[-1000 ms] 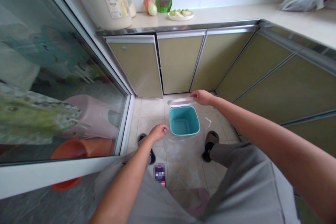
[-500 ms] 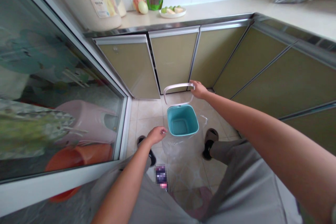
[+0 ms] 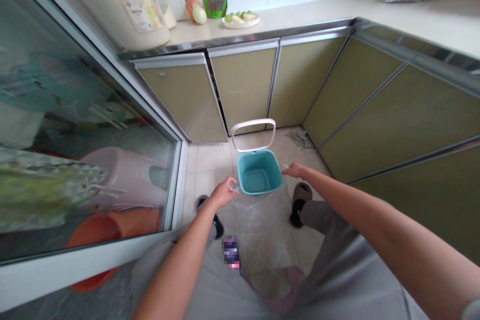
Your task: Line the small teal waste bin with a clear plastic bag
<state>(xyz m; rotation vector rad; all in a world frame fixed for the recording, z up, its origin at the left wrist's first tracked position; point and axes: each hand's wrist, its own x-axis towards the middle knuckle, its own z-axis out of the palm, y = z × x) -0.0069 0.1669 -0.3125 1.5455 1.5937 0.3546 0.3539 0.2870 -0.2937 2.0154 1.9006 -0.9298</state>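
Teal bin (image 3: 258, 162) sits on the floor tiles (image 3: 210, 160) between my feet, mouth up and nothing in it that I can spot, with its pale pinkish frame (image 3: 253, 122) standing up on the far edge, close to the cabinet doors (image 3: 243, 85). Clear plastic film (image 3: 250, 206) is bunched along the near side of the bin, and it's so see-through that I honestly can't tell where it ends.

My left hand (image 3: 224, 191) is just beside the left wall, fingers curled in and thumb closed toward them, with a bit of film pinched there. My right hand (image 3: 295, 170) is over by the right rim, fingers pretty straight and held together. Looks like a wisp of film at the tips, but can't tell if I've actually got a grip on it.

So I'd call this step sorting out the film around the bin, frame out of the way. Next move, if you ask me, calls for a proper hold on the right side too, then finding the edge of the film and spreading it evenly, without knocking that frame down.
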